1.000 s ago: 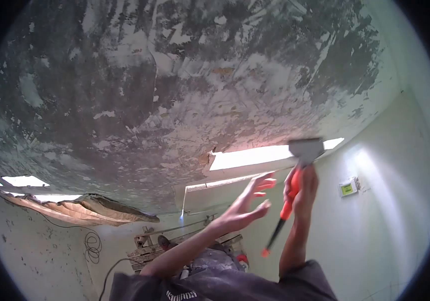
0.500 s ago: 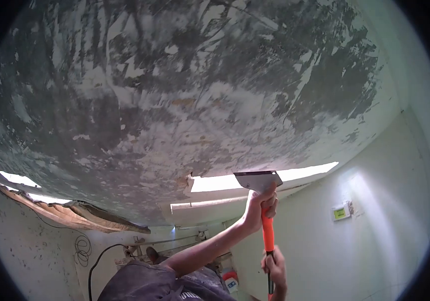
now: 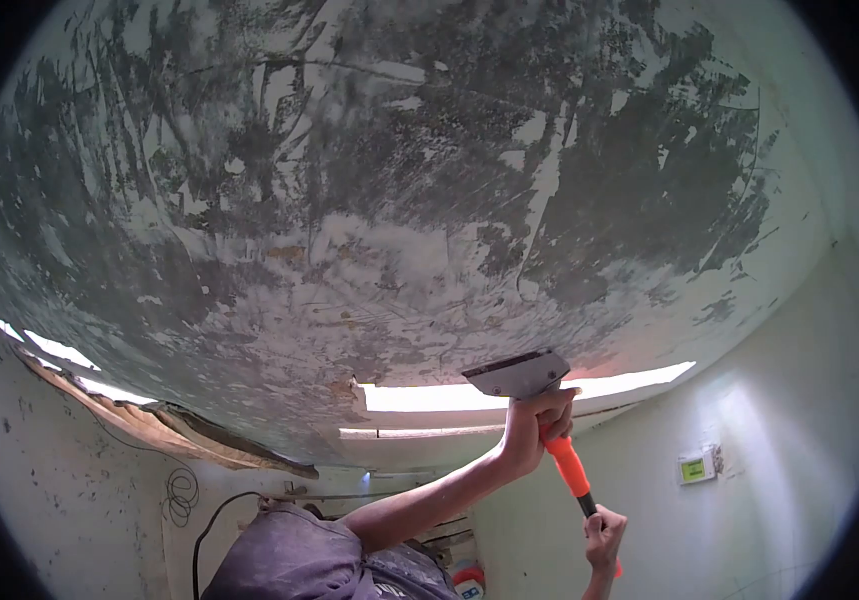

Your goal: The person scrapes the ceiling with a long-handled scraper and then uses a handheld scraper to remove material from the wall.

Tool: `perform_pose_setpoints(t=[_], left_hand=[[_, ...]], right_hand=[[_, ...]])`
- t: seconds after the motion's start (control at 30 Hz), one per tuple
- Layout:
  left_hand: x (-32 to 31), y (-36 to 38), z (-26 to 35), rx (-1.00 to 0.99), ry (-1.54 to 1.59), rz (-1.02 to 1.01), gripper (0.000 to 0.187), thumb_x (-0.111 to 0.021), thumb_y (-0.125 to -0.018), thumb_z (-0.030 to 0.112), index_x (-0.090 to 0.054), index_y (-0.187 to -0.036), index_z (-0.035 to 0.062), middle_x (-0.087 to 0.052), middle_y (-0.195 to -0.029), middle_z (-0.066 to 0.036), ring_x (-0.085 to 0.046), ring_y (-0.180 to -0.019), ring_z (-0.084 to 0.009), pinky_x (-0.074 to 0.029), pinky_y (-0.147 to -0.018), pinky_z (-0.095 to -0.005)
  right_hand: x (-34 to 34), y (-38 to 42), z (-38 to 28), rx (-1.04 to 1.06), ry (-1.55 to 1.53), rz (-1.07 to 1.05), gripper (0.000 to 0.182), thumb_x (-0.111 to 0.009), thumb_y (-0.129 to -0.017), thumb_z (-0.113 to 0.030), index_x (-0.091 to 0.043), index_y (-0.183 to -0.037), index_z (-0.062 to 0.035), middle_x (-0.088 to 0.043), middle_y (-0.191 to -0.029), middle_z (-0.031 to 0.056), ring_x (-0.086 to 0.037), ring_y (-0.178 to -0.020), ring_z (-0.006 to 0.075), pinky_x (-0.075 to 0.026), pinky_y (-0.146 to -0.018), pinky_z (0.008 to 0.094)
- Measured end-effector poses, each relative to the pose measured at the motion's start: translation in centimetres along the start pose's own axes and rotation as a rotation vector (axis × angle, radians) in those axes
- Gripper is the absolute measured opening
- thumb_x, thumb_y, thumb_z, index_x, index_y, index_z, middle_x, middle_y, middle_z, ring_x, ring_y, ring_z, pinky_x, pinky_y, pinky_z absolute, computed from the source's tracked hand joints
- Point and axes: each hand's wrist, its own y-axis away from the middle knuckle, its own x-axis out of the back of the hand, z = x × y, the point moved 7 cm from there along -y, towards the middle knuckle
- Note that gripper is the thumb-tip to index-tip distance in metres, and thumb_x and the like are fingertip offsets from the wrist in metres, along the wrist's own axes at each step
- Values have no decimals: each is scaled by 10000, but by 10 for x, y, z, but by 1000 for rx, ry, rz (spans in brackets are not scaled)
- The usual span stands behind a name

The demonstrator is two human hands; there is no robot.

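Note:
A long-handled scraper [image 3: 521, 376] with a wide metal blade and an orange and black handle is raised to the ceiling [image 3: 389, 270], which is patchy grey and white. High on the handle, just below the blade, my left hand [image 3: 539, 420] is wrapped round it. My right hand [image 3: 604, 535] grips the lower end, where a bit of orange shows beyond the fist. The blade overlaps the ceiling surface beside a bright long opening [image 3: 439, 397], its edge tilted.
Brown cloth [image 3: 179, 430] hangs by bright gaps at the left. A cable coil [image 3: 182, 490] is on the left wall. On the right wall is a small box with a green face [image 3: 697, 468]. A red and white object [image 3: 468, 580] is low down.
The scraper's handle has swung from near upright to a slant, its lower end and my right hand shifting right. The blade has tilted. The whole view has shifted slightly.

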Motion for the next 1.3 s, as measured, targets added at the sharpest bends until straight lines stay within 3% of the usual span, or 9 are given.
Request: perform_pose_setpoints(t=[0.17,0.23,0.37,0.53,0.77,0.8,0.97,1.23,1.3], left_hand=[[-10,-5,14,-40,39,-50,352,-500,-812,57,-278,-556,153,-247,-486,22,-274,-410,-125,-321,-532,-309],[-14,3,36,-71,45,-87,347,-489,-814,51,-278,-560,157,-216,-489,28,-267,-421,-116,-311,-524,-308],[-28,0,12,92,120,85,308,-465,-783,22,-280,-573,152,-202,-490,32,-265,-422,-118,-314,-523,-304],[-30,1,20,82,121,38,294,-440,-746,8,-263,-563,157,-183,-472,37,-250,-403,-120,-314,-508,-299],[-19,1,13,72,114,78,303,-458,-751,39,-264,-559,171,-164,-457,42,-211,-369,-113,-300,-469,-292],[-20,1,13,45,107,44,299,-468,-761,48,-275,-564,163,-167,-462,41,-218,-373,-115,-307,-479,-296],[-27,0,9,65,106,85,325,-455,-746,45,-248,-537,184,-160,-436,47,-212,-357,-116,-301,-456,-287],[-16,2,18,-14,23,214,275,-481,-764,96,-314,-552,152,-207,-449,20,-251,-371,-140,-307,-451,-316],[-22,0,27,-106,-106,27,293,-483,-785,139,-318,-543,152,-211,-446,16,-267,-367,-137,-282,-424,-297]], right_hand=[[32,-33,-64,163,247,32,600,-466,-920,-520,-352,-581,-38,-290,-476,45,-295,-425,152,-214,-432,339],[31,-36,-98,278,229,61,478,-524,-922,-402,-395,-635,-42,-337,-525,114,-315,-450,272,-265,-451,397],[55,-16,-112,182,285,71,508,-463,-968,-449,-422,-672,-38,-303,-549,121,-318,-463,256,-257,-456,394],[60,-5,-115,211,429,145,513,-447,-960,-504,-479,-699,-63,-395,-538,157,-399,-459,359,-293,-455,425],[64,1,-114,125,431,137,545,-449,-949,-543,-486,-685,-68,-422,-544,149,-427,-464,353,-319,-453,423],[63,4,-108,186,422,196,554,-476,-944,-540,-457,-681,-53,-355,-542,111,-394,-456,246,-294,-458,384],[67,8,-77,66,437,196,629,-459,-908,-583,-390,-592,-44,-303,-470,67,-365,-404,234,-244,-442,364],[64,-6,-81,176,346,207,645,-481,-902,-596,-380,-562,-57,-321,-497,121,-401,-423,315,-291,-433,392],[64,-10,-79,164,366,181,567,-562,-882,-530,-418,-599,-60,-369,-518,120,-421,-451,326,-309,-441,390]])
